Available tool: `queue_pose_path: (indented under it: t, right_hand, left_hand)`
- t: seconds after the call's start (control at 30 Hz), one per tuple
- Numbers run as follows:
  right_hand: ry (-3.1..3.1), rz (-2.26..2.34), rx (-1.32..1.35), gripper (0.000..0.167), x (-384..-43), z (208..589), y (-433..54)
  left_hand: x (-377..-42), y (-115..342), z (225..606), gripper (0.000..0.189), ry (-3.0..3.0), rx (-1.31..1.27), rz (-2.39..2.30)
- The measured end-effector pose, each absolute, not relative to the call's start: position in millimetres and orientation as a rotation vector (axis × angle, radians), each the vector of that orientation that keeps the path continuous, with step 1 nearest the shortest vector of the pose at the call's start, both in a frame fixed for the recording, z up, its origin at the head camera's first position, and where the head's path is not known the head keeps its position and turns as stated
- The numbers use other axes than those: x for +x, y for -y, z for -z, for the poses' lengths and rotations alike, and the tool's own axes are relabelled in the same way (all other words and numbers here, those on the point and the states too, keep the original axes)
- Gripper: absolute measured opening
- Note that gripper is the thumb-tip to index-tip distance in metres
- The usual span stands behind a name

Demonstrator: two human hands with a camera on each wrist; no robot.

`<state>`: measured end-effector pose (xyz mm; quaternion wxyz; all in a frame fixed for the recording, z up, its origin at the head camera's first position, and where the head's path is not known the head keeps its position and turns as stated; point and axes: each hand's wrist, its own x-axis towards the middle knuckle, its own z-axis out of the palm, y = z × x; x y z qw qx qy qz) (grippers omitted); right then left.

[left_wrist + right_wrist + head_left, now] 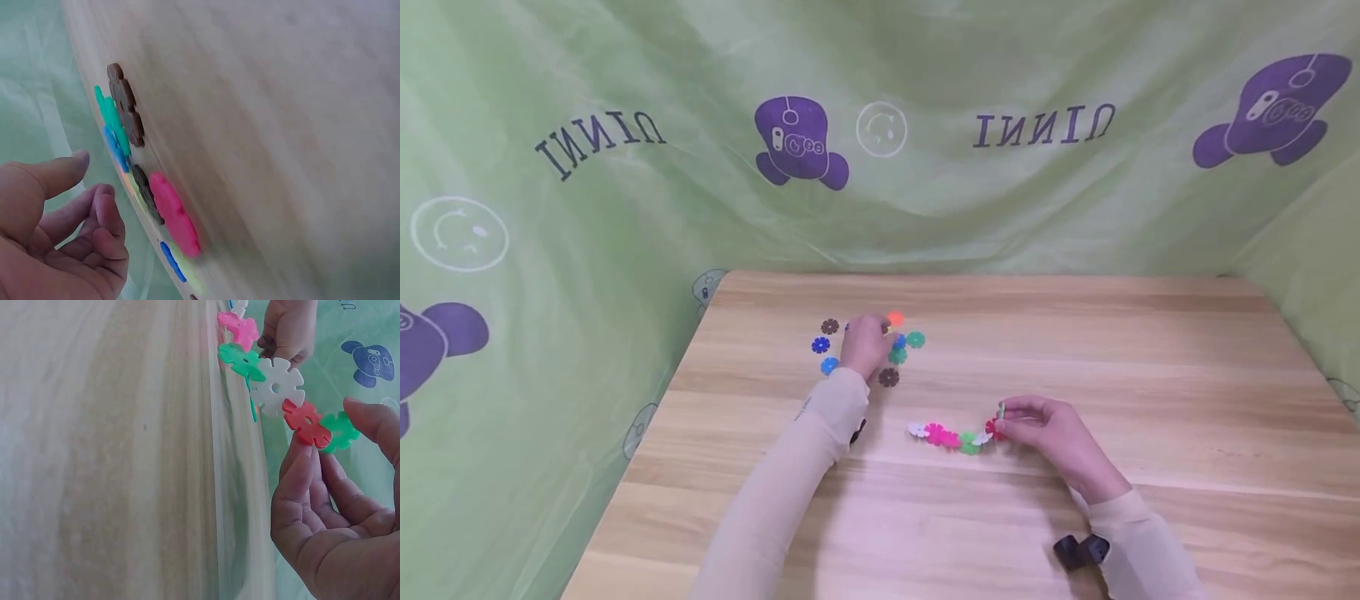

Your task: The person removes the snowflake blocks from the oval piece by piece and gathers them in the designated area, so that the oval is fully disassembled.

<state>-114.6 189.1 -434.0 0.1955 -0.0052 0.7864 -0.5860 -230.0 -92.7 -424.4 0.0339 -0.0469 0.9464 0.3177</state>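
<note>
My left hand (867, 342) reaches over a group of loose notched plastic discs at the table's far left. In the left wrist view, the thumb and bent fingers stand apart with nothing between them, beside a pink disc (175, 215) and a brown disc (130, 112). To the right, my right hand (1060, 437) pinches the end of a chain of interlocked notched discs (934, 433). A red disc (299, 419) and a green disc (340, 433) are at its fingertips. The chain's other end, a white disc (917, 430), lies low near the tabletop.
Around the left hand lie an orange disc (895, 318), a dark blue disc (821, 345), a teal disc (916, 340) and several others. The wooden table (1150, 333) meets a green printed curtain (925, 217) at the back and sides.
</note>
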Motion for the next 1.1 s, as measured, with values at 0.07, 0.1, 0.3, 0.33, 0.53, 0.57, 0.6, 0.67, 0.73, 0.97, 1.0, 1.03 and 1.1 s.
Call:
queue_pose_path:
  t: [0.07, 0.1, 0.3, 0.33, 0.53, 0.57, 0.6, 0.67, 0.73, 0.97, 1.0, 1.03, 1.1]
  right_hand:
    - [-2.204, 1.648, -0.022, 0.058, -115, 434, -188]
    - [-2.207, 1.649, -0.021, 0.058, -116, 433, -188]
    - [-2.228, 1.649, -0.017, 0.060, -117, 432, -192]
    - [-2.233, 1.652, -0.015, 0.060, -117, 432, -192]
    - [-2.194, 1.722, -0.023, 0.058, -116, 434, -183]
    - [-2.183, 1.732, -0.031, 0.057, -116, 435, -181]
    - [-2.174, 1.737, -0.038, 0.057, -116, 435, -179]
    - [-2.177, 1.740, -0.058, 0.055, -116, 435, -178]
    - [-2.188, 1.734, -0.068, 0.054, -116, 435, -178]
    - [-2.189, 1.736, -0.086, 0.055, -114, 434, -179]
    - [-2.186, 1.733, -0.082, 0.055, -113, 435, -178]
    - [-2.189, 1.728, -0.075, 0.055, -113, 435, -178]
    - [-2.203, 1.706, -0.059, 0.052, -113, 437, -177]
  left_hand:
    - [-229, 94, 423, 0.033, -2.924, -0.117, -1.005]
    - [-228, 94, 422, 0.032, -2.919, -0.075, -1.021]
    - [-202, 63, 408, 0.028, -2.639, 0.212, -1.116]
    - [-195, 55, 404, 0.029, -2.584, 0.229, -1.114]
    - [-162, 18, 393, 0.033, -2.437, 0.293, -1.078]
    - [-160, 15, 393, 0.032, -2.437, 0.304, -1.068]
    - [-157, 13, 393, 0.032, -2.442, 0.319, -1.054]
    - [-154, 9, 394, 0.032, -2.458, 0.339, -1.027]
    - [-153, 6, 394, 0.033, -2.479, 0.359, -1.009]
    - [-150, -2, 389, 0.036, -2.536, 0.375, -0.916]
    - [-150, -3, 388, 0.036, -2.542, 0.371, -0.904]
    - [-150, -4, 388, 0.035, -2.552, 0.365, -0.893]
    - [-150, -5, 386, 0.034, -2.570, 0.344, -0.889]
